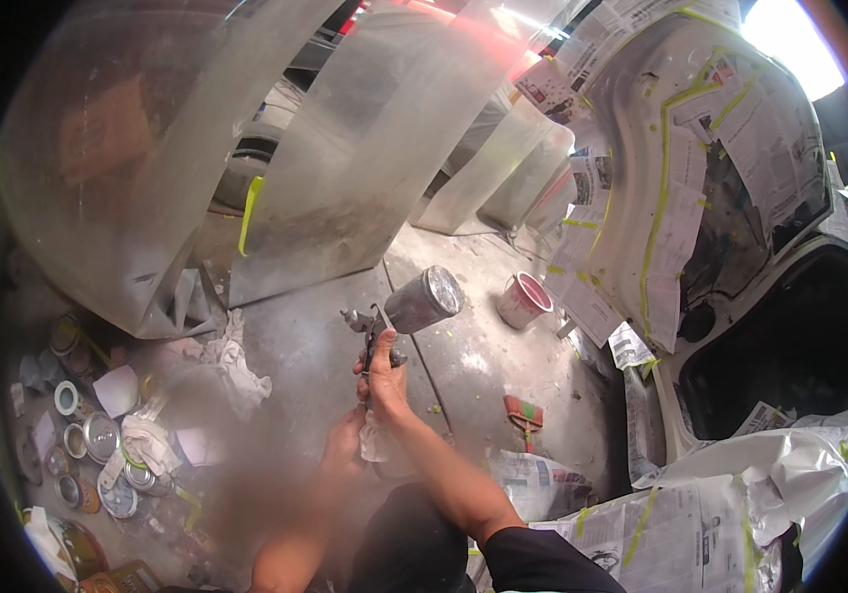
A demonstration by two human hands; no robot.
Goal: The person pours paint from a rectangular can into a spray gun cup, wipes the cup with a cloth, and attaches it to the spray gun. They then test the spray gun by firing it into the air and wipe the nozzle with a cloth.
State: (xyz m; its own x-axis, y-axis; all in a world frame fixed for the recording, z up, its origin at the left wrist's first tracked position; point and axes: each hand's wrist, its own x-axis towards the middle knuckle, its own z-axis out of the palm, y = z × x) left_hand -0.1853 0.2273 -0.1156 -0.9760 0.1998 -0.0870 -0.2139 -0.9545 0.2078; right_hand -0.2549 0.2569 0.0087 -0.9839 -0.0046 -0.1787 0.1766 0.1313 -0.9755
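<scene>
My right hand (382, 381) grips the handle of a paint spray gun (384, 326) whose metal cup (426, 298) tilts up to the right. My left hand (345, 440), blurred by haze, sits just below it and touches a pale rag or cloth (376, 440) under the gun's handle. Both hands are held over the concrete floor (463, 366), left of a white car body (641, 168) masked with newspaper and yellow-green tape.
Several open paint tins (98, 435) and crumpled rags (231, 361) lie at the lower left. A pink-lined bucket (524, 298) and a small brush (524, 413) rest on the floor. Clear plastic sheeting (197, 128) hangs behind. Newspaper (661, 524) covers the lower right.
</scene>
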